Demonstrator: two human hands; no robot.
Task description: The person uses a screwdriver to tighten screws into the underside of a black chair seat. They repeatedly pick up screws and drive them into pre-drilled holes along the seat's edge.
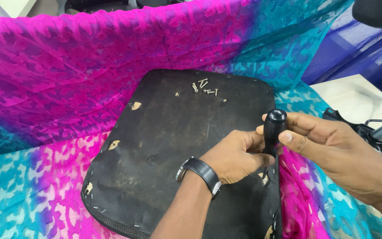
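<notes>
I noted both hands closed on the black screwdriver (274, 132): right hand (328, 146) on its handle, left hand (237, 157) lower down, at the upturned seat base (164, 150) edge. Tip slippage risked a gouge.

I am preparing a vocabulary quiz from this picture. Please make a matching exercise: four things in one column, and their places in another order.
Things:
1. loose screws
2. wristwatch
3. screwdriver
4. patterned cloth

Places:
A. under the black seat panel
B. held upright by both hands
C. far edge of the panel
D. on the left hand side's wrist

Pairs: 1-C, 2-D, 3-B, 4-A. The right hand holds the handle top.
</notes>
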